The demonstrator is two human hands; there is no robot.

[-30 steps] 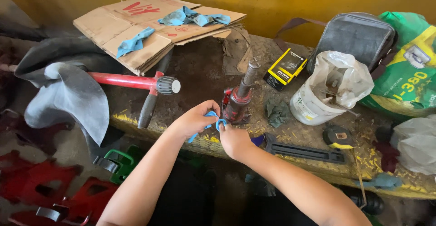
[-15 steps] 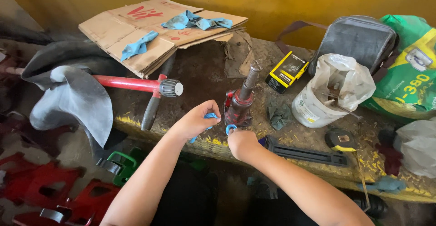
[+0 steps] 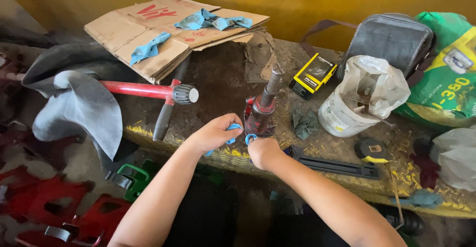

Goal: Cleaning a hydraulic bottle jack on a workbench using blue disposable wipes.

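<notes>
Spanning the whole width of the view, the dirty workbench runs from the cardboard at the back to a yellow-flecked front edge, against a yellow wall. On its left hangs a big grey rubber tube, draped over the edge. Flattened cardboard sheets lie at the back left with blue rags on top. At the right stand a green and yellow sack, a grey bag and a white bucket covered by a clear plastic bag. A red-handled tool with a ribbed knob lies across the bench beside the tube. Near the bucket are a small black and yellow box and a yellow tape measure, and a dark flat bar lies along the front edge.

Just in front of the middle stands a small red jack with a dark rod rising from it, tilted to the right. The left hand is closed around a blue piece, just beside the jack's base. The right hand is curled shut below the jack, pinching a small blue ring that touches the jack's foot
</notes>
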